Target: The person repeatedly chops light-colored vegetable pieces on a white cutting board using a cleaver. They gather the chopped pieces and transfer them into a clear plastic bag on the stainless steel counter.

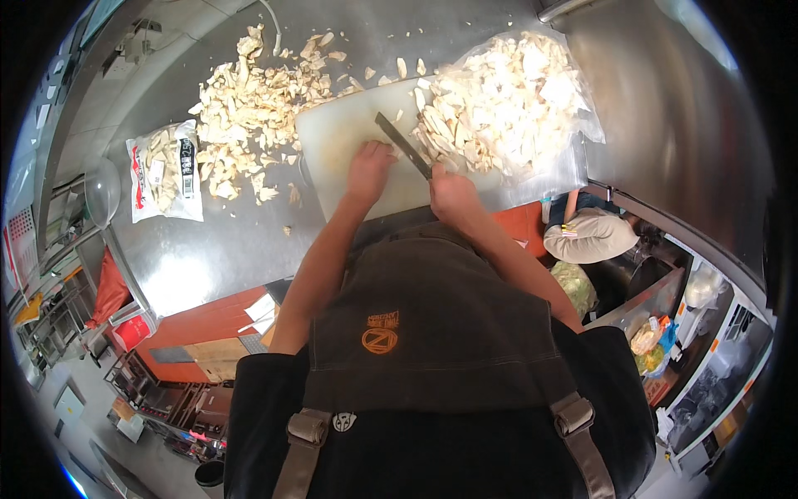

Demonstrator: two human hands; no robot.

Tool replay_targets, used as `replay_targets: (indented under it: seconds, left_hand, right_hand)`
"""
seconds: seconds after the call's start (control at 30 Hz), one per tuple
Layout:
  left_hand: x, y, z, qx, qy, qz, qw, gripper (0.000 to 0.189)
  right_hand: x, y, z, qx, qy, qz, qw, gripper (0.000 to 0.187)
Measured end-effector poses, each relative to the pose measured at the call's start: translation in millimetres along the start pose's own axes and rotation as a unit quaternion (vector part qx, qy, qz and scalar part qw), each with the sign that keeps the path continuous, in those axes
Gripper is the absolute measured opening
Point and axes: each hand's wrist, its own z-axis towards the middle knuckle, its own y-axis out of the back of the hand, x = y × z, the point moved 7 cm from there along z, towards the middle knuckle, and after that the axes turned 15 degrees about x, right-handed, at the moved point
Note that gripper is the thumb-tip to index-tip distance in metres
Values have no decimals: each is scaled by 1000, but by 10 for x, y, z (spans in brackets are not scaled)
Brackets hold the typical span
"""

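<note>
In my right hand (pixel 453 192) is the handle of a knife (pixel 404 145), its blade angled up and left over the white cutting board (pixel 336 140). My left hand (pixel 372 163) lies on the board left of the blade, fingers curled; a small pale piece seems to be at its fingertips, but whether it is gripped is unclear. Pale sliced pieces, apparently mushrooms, fill an open clear plastic bag (pixel 517 100) that lies over the board's right part. More loose pieces (pixel 249 106) are heaped on the steel table (pixel 249 234) left of the board.
A printed plastic bag (pixel 165 171) of similar pieces lies at the table's left. Steel panelling (pixel 667 137) rises at the right. Another person (pixel 589 234) is low down beyond the table at the right, near shelving (pixel 717 374). A red container (pixel 132 330) is below the table's left corner.
</note>
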Motion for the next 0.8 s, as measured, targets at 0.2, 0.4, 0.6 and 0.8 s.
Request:
replay_targets:
  seconds: [0.2, 0.4, 0.6, 0.8]
  left_hand:
    - [-22, 18, 44, 1, 10, -13, 1000, 18]
    - [52, 29, 35, -15, 5, -33, 999, 16]
    - [40, 11, 31, -17, 9, -31, 999, 9]
    - [75, -28, 3, -8, -9, -47, 999, 15]
  right_hand:
    - [56, -61, 150, 34, -14, -29, 999, 16]
    - [51, 121, 32, -7, 1, 11, 1000, 13]
    - [53, 48, -58, 2, 13, 9, 1000, 18]
    - [-126, -6, 236, -40, 7, 76, 996, 21]
